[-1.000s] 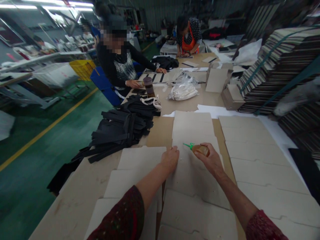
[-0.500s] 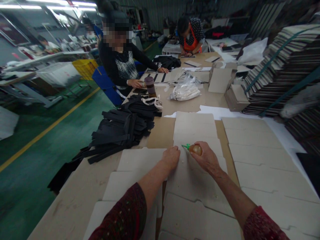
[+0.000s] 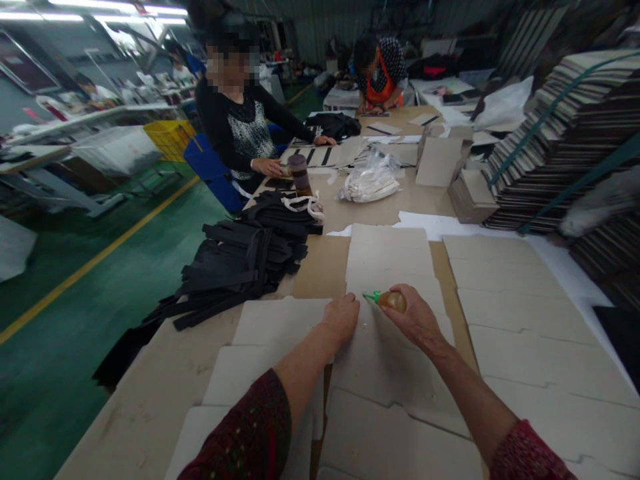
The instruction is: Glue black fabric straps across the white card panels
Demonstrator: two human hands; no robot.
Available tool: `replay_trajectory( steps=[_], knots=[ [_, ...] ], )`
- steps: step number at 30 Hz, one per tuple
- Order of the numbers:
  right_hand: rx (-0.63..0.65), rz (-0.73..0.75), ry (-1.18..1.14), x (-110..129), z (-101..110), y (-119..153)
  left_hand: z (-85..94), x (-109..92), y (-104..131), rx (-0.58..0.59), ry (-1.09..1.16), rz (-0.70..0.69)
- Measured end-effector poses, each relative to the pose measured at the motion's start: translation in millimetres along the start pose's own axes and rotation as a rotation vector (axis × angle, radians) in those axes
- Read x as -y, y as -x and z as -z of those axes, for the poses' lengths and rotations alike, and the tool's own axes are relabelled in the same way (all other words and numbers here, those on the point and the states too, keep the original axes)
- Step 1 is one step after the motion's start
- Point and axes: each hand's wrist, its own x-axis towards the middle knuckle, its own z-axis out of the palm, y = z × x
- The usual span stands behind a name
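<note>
My right hand (image 3: 413, 317) is wrapped round a small glue bottle (image 3: 393, 301) of amber liquid. Its green nozzle points left, just above a grey cardboard panel (image 3: 385, 360) in the middle row. Small glue-like spots dot that panel. My left hand (image 3: 343, 317) rests at the panel's left edge, close to the nozzle tip, its fingers curled together. Whatever those fingers pinch is hidden from me. Beneath my left forearm lies another row of overlapping cardboard panels (image 3: 280, 320).
More overlapping panels (image 3: 520, 300) lie to the right. Black fabric strips (image 3: 225, 260) are heaped at left. Beyond are a plastic bag (image 3: 373, 180), a brown cup (image 3: 300, 175) and a tall strapped stack (image 3: 545, 140). One co-worker (image 3: 240, 127) stands at far left, another (image 3: 383, 73) at the back.
Almost nothing differs. The view has shifted slightly, and both hands and the bottle keep nearly the same places over the panel.
</note>
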Motion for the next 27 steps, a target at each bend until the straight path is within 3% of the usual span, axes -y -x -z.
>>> replay_trajectory(
  steps=[5, 9, 11, 14, 16, 20, 27],
  knots=[
    [-0.175, -0.219, -0.323, -14, -1, -1, 0.4, -1, -4, 0.014, -0.008, 0.018],
    [-0.391, -0.298, -0.433, -30, 42, 0, 4.1, 2, -11, 0.016, 0.003, 0.026],
    [-0.435, -0.289, -0.425, -39, 70, 4, 6.5, 5, -15, 0.034, 0.014, 0.010],
    [-0.366, -0.249, -0.213, -51, 102, 16, 10.8, 8, -19, 0.067, 0.027, -0.011],
    [-0.297, -0.230, -0.062, -56, 110, 24, 14.0, 9, -19, 0.079, 0.026, -0.010],
    [-0.224, -0.218, 0.059, -61, 104, 34, 18.9, 6, -15, 0.086, 0.012, -0.007],
    [-0.189, -0.158, 0.125, -71, 91, 29, 18.4, 6, -13, 0.088, -0.003, 0.000]
  ],
)
